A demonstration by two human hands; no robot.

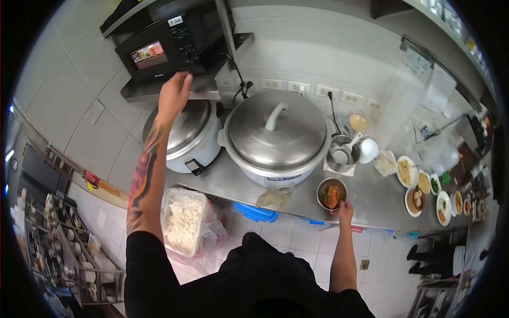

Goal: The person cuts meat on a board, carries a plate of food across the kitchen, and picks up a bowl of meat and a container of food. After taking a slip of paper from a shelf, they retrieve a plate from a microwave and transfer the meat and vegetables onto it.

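Note:
My right hand grips the rim of a small round metal bowl close over the counter's front edge. Orange-red food with a bit of green lies inside it. Raised at the upper left, my left hand has its fingers curled together; what they hold, if anything, is hidden. It overlaps the lower edge of a black microwave on a metal shelf. Below that hand stands a smaller rice cooker with a metal lid. Between my hands sits a large lidded rice cooker.
On the steel counter, a clear lid and cloth lie before the large cooker. Metal pots stand to its right, then several dishes of food. A bagged tub of rice is below left. A person stands far right.

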